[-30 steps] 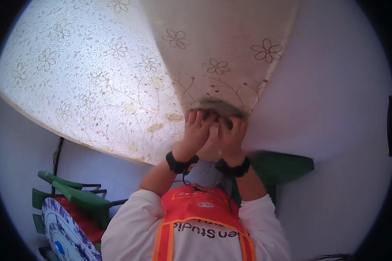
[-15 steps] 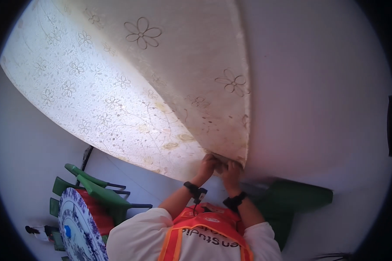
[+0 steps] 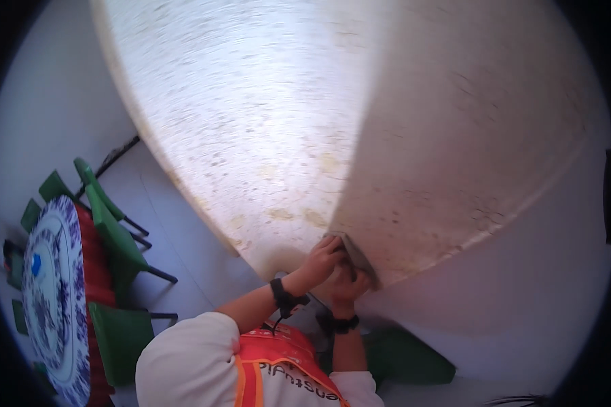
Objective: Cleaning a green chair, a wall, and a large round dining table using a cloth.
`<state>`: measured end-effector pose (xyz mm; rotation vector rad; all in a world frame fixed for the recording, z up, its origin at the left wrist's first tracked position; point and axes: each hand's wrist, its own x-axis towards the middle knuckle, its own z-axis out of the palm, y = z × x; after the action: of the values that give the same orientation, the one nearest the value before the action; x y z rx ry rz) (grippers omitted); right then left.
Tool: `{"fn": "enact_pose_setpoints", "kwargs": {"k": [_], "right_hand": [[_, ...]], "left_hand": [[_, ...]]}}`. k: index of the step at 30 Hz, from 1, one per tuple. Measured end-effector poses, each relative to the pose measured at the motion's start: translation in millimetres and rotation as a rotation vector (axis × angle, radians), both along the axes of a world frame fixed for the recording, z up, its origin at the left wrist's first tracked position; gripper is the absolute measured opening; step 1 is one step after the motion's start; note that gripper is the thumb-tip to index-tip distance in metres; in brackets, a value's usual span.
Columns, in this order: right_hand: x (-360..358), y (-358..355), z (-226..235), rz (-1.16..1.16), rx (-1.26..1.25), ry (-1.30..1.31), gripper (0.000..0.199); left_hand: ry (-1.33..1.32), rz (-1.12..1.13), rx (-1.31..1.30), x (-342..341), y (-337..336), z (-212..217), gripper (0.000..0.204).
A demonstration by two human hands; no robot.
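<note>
Left hand [image 3: 322,260] closed on the cloth [image 3: 285,129] at its fold edge, fingers curled over a small flat greyish piece [image 3: 354,255] pressed against the fabric; nature of that piece impossible to tell. Right hand [image 3: 348,285] just below and touching the left, also clenched on the same cloth edge. Dark bands worn on both wrists.

Cloth spread above and beyond the hands, pale and speckled, creased into two panels: a brighter one up and to the left of the hands, a shaded one up and to the right, the crease running down to the grip. Lower hem curved away to either side of the hands.

White sleeves and an orange vest [image 3: 278,366] seen below the hands, toward the lower edge.

Green chairs [image 3: 112,230] placed well to the left of the hands, set around a round desk [image 3: 54,298] covered in a blue-and-white pattern over red. Another green chair [image 3: 407,356] just below and right of the hands, partly hidden by the forearm. Pale floor [image 3: 523,292] on the right, beneath the cloth's hem.
</note>
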<state>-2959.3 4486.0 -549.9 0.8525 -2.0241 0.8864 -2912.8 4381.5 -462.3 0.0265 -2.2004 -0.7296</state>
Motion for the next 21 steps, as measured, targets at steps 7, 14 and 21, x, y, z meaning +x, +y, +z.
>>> {"fn": "enact_pose_setpoints", "kwargs": {"k": [7, 14, 21], "right_hand": [[108, -57, 44, 0.195, -0.042, -0.308, 0.025], [196, -173, 94, 0.439, -0.009, -0.161, 0.035], [246, -269, 100, 0.57, -0.031, -0.135, 0.031]], "left_hand": [[-0.097, -0.143, 0.216, 95, -77, -23, 0.02], [0.094, 0.062, 0.312, 204, -189, 3, 0.021], [0.144, 0.258, 0.275, 279, -269, 12, 0.026]]}}
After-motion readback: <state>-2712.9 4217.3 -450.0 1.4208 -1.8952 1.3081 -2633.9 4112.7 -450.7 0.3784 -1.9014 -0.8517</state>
